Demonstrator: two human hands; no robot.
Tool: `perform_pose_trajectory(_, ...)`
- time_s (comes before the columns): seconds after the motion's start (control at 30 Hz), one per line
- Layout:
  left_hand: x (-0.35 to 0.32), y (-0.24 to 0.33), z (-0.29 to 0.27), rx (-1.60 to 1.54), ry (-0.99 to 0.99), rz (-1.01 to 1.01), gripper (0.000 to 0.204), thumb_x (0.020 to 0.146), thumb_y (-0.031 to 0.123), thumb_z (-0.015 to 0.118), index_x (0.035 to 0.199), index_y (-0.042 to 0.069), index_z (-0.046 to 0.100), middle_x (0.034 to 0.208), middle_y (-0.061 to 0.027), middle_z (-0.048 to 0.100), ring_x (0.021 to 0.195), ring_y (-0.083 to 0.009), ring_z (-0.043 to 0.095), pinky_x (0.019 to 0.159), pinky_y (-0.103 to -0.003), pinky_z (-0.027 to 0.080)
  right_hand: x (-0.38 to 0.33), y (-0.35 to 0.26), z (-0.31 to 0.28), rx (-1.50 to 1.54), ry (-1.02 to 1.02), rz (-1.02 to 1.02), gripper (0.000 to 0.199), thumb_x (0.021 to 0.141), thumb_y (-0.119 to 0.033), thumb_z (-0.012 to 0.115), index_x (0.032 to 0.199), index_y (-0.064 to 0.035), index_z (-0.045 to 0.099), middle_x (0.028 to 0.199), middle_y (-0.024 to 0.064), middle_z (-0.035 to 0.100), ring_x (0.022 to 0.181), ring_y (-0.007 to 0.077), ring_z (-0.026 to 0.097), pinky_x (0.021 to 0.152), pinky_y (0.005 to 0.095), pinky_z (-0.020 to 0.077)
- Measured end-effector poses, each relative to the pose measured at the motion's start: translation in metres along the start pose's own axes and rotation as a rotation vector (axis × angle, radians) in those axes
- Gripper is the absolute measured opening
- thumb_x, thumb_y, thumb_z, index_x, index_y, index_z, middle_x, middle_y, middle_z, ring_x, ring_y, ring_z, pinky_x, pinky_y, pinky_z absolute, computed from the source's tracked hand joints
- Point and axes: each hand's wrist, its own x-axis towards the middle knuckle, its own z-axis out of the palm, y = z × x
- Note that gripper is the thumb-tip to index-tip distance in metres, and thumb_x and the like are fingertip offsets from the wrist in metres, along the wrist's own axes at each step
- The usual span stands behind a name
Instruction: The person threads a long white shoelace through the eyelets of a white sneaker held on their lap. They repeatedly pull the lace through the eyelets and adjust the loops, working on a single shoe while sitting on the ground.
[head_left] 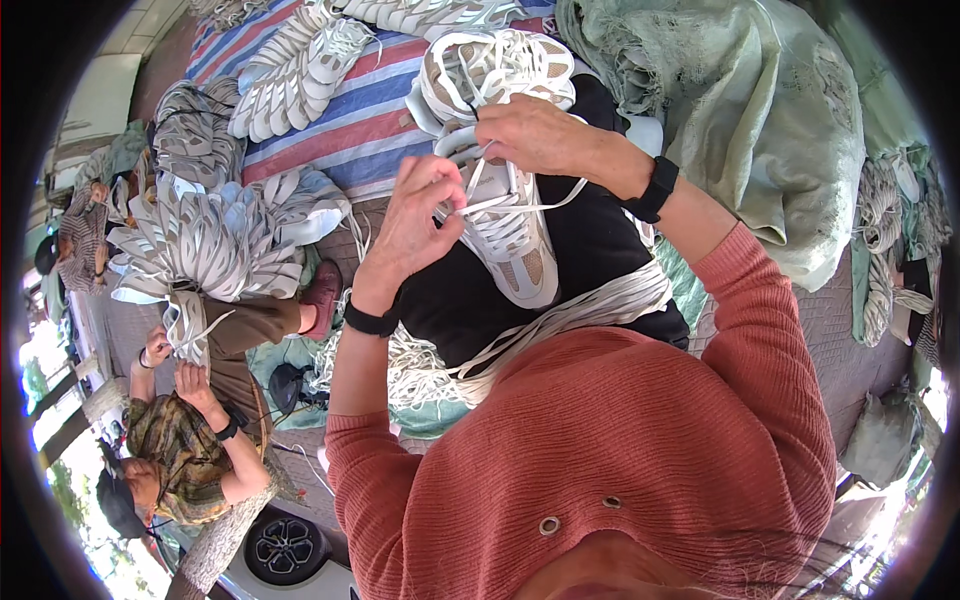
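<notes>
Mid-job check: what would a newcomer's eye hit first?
Probably the left hand and right hand at the white lace of a pale shoe, above centre. Then the striped sheet toward upper left, bearing rows of shoe pieces, and the big pale-green sack, upper right.

On the person's lap lies a shoe (522,270), toe toward the body, with more uppers (535,65) just beyond it. A bundle of laces (600,305) runs across between shoe and waist, and a heap of laces (415,370) sits to the left. Ahead on that side, a sheet (375,160) carries rows of uppers (300,90). A big sack (790,130) lies ahead to the right. Over on the left there's a co-worker (185,455), near a pile of uppers (205,240).
</notes>
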Motion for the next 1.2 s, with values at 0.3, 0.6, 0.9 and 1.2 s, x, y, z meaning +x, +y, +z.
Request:
perform_pose_trajectory(0.3, -0.009, -0.008, 0.011, -0.041, 0.021, -0.023, 0.028, 0.068, -0.007, 0.065, 0.092, 0.006, 0.06, 0.102, -0.008, 0.055, 0.1, -0.0301, 0.052, 0.087, -0.038, 0.045, -0.019, 0.011, -0.015, 0.213, 0.225, 0.193, 0.015, 0.088, -0.02, 0.064, 0.092, -0.006, 0.067, 0.086, 0.0081, 0.063, 0.078, 0.0243, 0.064, 0.069, 0.0338, 0.0491)
perform_pose_trajectory(0.6, -0.017, 0.005, 0.022, 0.004, 0.078, -0.004, 0.018, 0.078, -0.001, 0.068, 0.094, 0.004, 0.061, 0.104, -0.0094, 0.055, 0.101, -0.0298, 0.051, 0.09, -0.038, 0.042, -0.078, -0.017, 0.013, 0.183, 0.368, 0.431, 0.011, 0.087, -0.018, 0.068, 0.093, -0.0083, 0.07, 0.086, 0.0009, 0.068, 0.067, 0.0141, 0.061, 0.067, 0.0331, 0.0437)
perform_pose_trajectory(0.9, -0.006, 0.011, 0.01, 0.009, 0.193, -0.165, 0.017, 0.082, 0.01, 0.068, 0.096, 0.007, 0.059, 0.1, -0.0091, 0.058, 0.1, -0.0303, 0.051, 0.087, -0.043, 0.04, -0.09, -0.035, 0.004, 0.068, 0.504, 0.403, 0.003, 0.082, -0.023, 0.072, 0.083, -0.0208, 0.073, 0.066, -0.0039, 0.06, 0.066, 0.0143, 0.055, 0.07, 0.0329, 0.0319)
perform_pose_trajectory(1.2, 0.025, 0.017, 0.04, 0.176, 0.05, -0.136, 0.016, 0.079, 0.011, 0.069, 0.094, 0.007, 0.064, 0.104, -0.006, 0.057, 0.096, -0.0262, 0.055, 0.084, -0.038, 0.044, -0.094, -0.031, 0.031, 0.083, 0.405, 0.338, 0.005, 0.078, -0.021, 0.075, 0.082, -0.0198, 0.075, 0.06, -0.0032, 0.05, 0.064, 0.0131, 0.049, 0.072, 0.0327, 0.0289)
